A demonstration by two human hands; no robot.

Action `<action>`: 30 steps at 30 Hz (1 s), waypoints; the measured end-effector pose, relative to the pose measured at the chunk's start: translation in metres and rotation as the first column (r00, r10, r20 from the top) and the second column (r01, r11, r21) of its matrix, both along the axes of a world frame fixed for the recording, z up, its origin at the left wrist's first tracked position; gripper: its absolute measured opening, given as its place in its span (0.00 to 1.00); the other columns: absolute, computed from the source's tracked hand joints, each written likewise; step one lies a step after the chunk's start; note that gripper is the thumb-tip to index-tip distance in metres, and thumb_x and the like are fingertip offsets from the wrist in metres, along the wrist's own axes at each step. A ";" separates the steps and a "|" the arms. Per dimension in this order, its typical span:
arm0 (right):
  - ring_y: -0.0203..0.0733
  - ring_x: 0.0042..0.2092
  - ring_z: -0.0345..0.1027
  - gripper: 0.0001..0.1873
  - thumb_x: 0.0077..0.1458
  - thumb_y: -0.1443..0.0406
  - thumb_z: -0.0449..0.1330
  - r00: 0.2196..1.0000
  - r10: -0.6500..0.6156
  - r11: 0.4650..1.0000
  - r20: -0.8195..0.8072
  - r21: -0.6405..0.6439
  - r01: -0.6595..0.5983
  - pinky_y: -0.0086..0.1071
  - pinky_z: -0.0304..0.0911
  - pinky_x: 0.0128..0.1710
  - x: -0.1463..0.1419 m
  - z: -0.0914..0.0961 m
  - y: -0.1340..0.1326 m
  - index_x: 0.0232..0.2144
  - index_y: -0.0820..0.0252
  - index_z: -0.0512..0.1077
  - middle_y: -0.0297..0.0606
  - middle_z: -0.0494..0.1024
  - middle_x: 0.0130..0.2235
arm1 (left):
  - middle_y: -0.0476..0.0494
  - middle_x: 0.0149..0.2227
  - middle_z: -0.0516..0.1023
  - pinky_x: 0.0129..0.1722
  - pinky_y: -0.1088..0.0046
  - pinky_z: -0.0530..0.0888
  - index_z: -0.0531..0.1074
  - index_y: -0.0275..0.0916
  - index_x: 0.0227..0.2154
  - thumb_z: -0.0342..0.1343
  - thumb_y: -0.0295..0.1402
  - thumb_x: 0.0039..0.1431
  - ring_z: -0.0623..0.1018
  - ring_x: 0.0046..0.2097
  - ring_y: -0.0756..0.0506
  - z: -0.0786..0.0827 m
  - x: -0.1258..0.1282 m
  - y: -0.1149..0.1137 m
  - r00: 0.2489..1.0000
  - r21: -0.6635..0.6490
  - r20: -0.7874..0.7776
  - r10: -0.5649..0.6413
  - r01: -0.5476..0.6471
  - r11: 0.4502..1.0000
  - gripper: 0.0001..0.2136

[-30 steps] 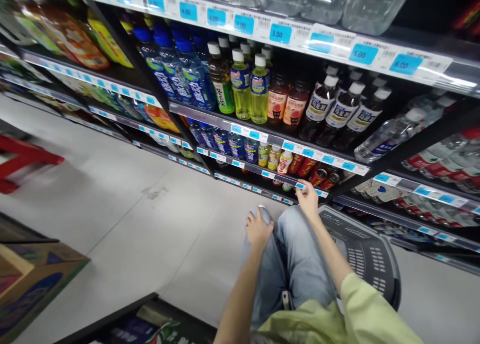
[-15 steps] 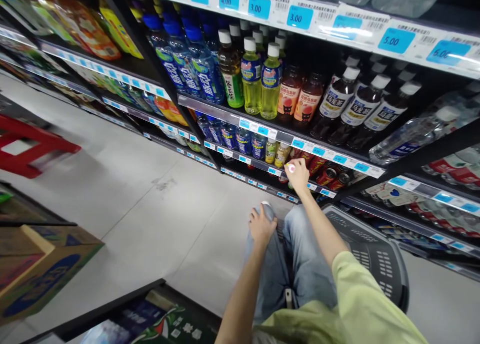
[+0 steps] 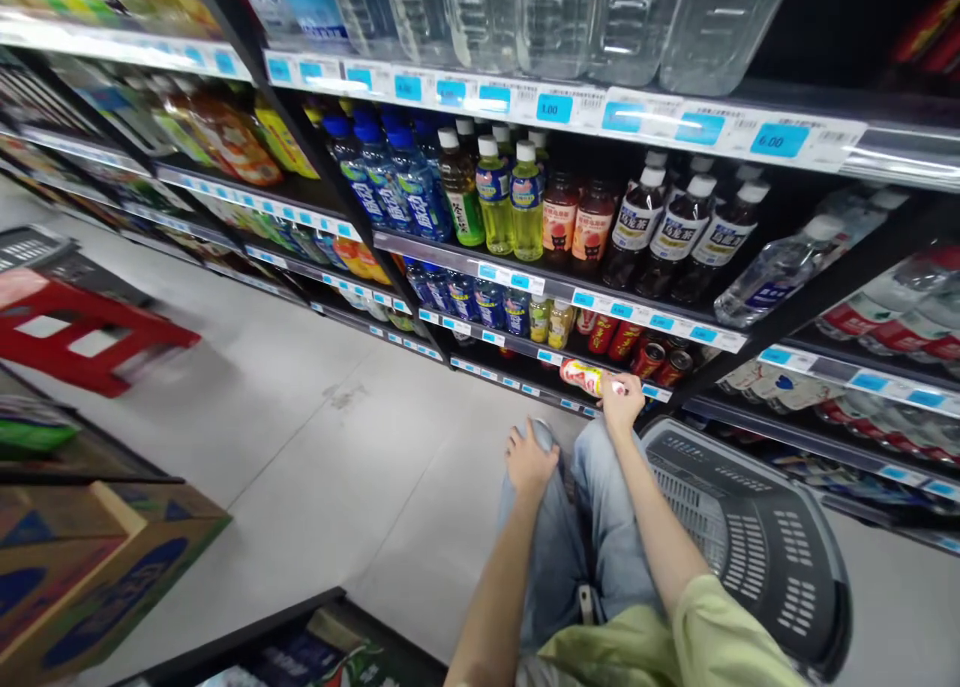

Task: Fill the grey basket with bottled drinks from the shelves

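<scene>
A shopper in a light green top and faded jeans (image 3: 619,527) holds a small bottle (image 3: 580,375) at a drinks shelf (image 3: 517,347), right of center in the frame. The right hand (image 3: 622,403) is closed around the bottle's capped end; the labeled body juts toward the left of the frame, tipped almost onto its side, in front of the price strip. Whether it touches the strip cannot be told from this angle. The left hand (image 3: 532,459) lies loosely spread on the left knee, holding nothing that shows.

Just behind the bottle stand red cans (image 3: 613,339), with small yellow bottles (image 3: 549,322) to their left. A gray basket (image 3: 750,552) sits beside the right leg, lower right.

With the grip so near one end, the bottle's weight probably pulls away from the fingers, so a firm, steady hold would serve best, with the wrist kept level. The bottle is best kept clear of the shelf lip and the neighboring cans. The left hand appears free to steady the far end should the hold slip.
</scene>
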State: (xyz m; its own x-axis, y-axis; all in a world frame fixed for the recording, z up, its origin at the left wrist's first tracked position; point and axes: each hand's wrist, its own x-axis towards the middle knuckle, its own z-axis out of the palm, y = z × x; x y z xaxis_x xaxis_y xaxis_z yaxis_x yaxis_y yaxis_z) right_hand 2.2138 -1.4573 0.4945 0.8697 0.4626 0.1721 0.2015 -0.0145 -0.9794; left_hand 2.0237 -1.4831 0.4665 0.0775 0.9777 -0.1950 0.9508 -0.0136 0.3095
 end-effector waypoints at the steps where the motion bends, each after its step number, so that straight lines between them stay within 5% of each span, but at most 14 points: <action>1: 0.42 0.32 0.70 0.23 0.48 0.44 0.68 0.995 0.071 0.997 -0.074 0.021 -0.070 0.34 0.68 0.19 -0.002 0.000 -0.008 0.27 0.58 0.72 0.44 0.74 0.42 | 0.20 0.67 0.66 0.59 0.48 0.72 0.60 0.34 0.71 0.60 0.42 0.60 0.70 0.65 0.26 -0.002 0.000 0.000 1.000 0.024 0.024 -0.011 0.011 1.000 0.38; 6: 0.36 0.25 0.67 0.26 0.35 0.48 0.79 0.799 0.482 0.874 -0.360 0.128 -0.469 0.30 0.63 0.14 -0.002 0.005 -0.031 0.23 0.59 0.74 0.39 0.75 0.37 | 0.23 0.72 0.59 0.64 0.50 0.69 0.49 0.34 0.74 0.61 0.37 0.59 0.66 0.70 0.29 -0.018 -0.008 0.003 0.963 0.162 0.271 -0.011 -0.034 0.986 0.43; 9: 0.37 0.24 0.67 0.26 0.28 0.52 0.82 0.667 0.573 0.804 -0.476 0.169 -0.570 0.28 0.62 0.13 0.004 0.011 -0.032 0.23 0.59 0.76 0.36 0.76 0.31 | 0.30 0.67 0.68 0.63 0.56 0.72 0.55 0.39 0.71 0.61 0.33 0.59 0.71 0.67 0.34 -0.024 -0.019 0.005 0.908 0.215 0.417 -0.041 -0.055 0.975 0.37; 14: 0.35 0.20 0.63 0.25 0.30 0.50 0.81 0.696 0.505 0.856 -0.511 0.189 -0.482 0.28 0.56 0.12 0.005 0.011 -0.023 0.24 0.59 0.78 0.35 0.76 0.25 | 0.38 0.57 0.76 0.55 0.61 0.76 0.66 0.42 0.62 0.64 0.33 0.57 0.78 0.57 0.38 -0.022 -0.032 0.006 0.890 0.248 0.438 -0.129 0.019 0.969 0.29; 20: 0.28 0.16 0.55 0.26 0.35 0.50 0.79 0.762 0.412 0.911 -0.498 0.229 -0.343 0.29 0.48 0.12 0.007 0.007 -0.015 0.34 0.59 0.83 0.42 0.84 0.36 | 0.40 0.46 0.79 0.55 0.57 0.73 0.73 0.42 0.47 0.67 0.42 0.56 0.77 0.51 0.36 -0.012 -0.029 -0.001 0.943 0.258 0.219 -0.251 0.192 0.947 0.18; 30: 0.28 0.19 0.55 0.30 0.34 0.50 0.78 0.752 0.382 0.923 -0.537 0.255 -0.287 0.27 0.44 0.14 0.012 0.011 -0.018 0.37 0.63 0.83 0.48 0.86 0.37 | 0.39 0.50 0.79 0.56 0.58 0.71 0.70 0.41 0.55 0.66 0.39 0.57 0.75 0.54 0.36 0.000 -0.017 -0.004 0.923 0.259 0.198 -0.329 0.275 0.926 0.24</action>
State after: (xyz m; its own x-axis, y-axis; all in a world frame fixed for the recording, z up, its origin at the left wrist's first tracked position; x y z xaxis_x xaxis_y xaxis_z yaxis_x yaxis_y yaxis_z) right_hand 2.2261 -1.4753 0.5054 0.6232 0.7533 -0.2103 -0.4252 0.1006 -0.8995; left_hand 2.0071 -1.4870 0.4662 0.3926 0.9159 0.0838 0.7912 -0.3828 0.4770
